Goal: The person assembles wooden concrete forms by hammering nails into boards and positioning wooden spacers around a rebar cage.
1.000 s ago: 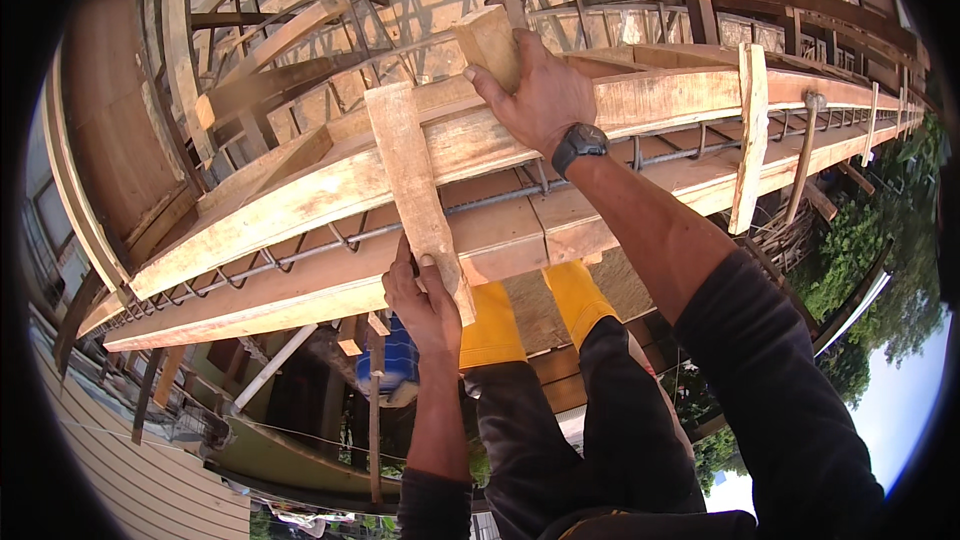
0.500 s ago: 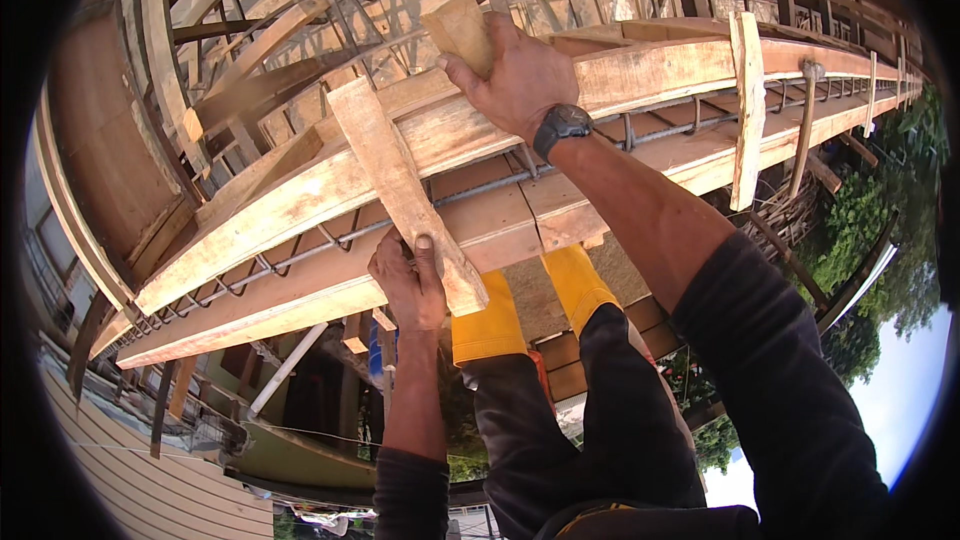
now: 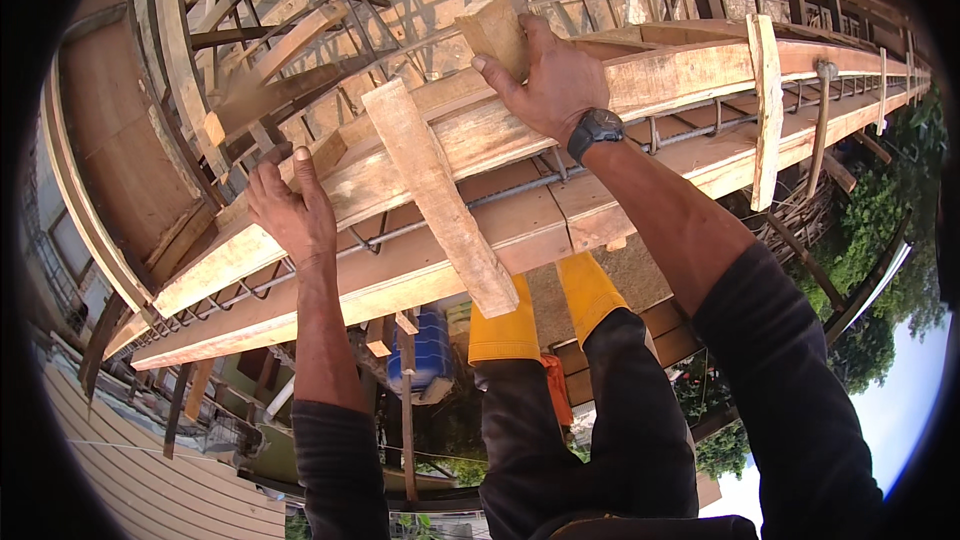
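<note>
A long formwork trough runs across the view, with an upper plank (image 3: 400, 175) and a lower plank (image 3: 400, 285). My left hand (image 3: 295, 205) is closed over the upper plank's far edge, beside a short wood strip (image 3: 325, 155); its fingertips are partly hidden. My right hand (image 3: 555, 75) grips a short wood block (image 3: 493, 32) at the plank's far side, thumb along the near face. Between my hands, a flat wooden cleat (image 3: 440, 195) lies slanted across both planks, untouched by either hand.
Steel rebar (image 3: 505, 195) with stirrups lies in the trough. Another cleat (image 3: 765, 110) crosses it at right, near a hammer (image 3: 822, 120). Timber framing stands beyond. Below are my yellow boots (image 3: 590, 290) and a blue container (image 3: 420, 355).
My left hand has let go of the cleat's near end and moved left and farther out, onto the upper plank. My right hand stays on the block. The view has shifted slightly.
</note>
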Demonstrator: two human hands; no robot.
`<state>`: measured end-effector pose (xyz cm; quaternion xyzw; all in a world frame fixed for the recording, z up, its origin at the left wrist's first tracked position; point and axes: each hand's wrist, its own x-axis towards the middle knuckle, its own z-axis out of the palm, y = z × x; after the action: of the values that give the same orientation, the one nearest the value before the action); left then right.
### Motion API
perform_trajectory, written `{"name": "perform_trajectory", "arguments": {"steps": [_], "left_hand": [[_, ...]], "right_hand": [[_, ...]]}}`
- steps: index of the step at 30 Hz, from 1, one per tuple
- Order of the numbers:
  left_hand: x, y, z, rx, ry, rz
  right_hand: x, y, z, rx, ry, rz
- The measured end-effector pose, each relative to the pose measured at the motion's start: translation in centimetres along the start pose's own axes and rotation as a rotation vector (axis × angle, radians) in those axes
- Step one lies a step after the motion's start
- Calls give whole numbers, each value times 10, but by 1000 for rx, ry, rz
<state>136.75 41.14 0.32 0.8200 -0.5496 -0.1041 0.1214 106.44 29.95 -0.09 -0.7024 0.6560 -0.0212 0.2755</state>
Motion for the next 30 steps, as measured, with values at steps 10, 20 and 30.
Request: {"name": "perform_trajectory", "arguments": {"steps": [10,20,30], "left_hand": [[29,-5,-4,135,-386,-310],[28,-4,4,201,-427,-325],[26,-9,12,210,-361,-283]], "right_hand": [[-46,7,-20,554,163,-300],[-173,-14,7,751,-319,65],[-170,-14,14,963,-347,174]]}}
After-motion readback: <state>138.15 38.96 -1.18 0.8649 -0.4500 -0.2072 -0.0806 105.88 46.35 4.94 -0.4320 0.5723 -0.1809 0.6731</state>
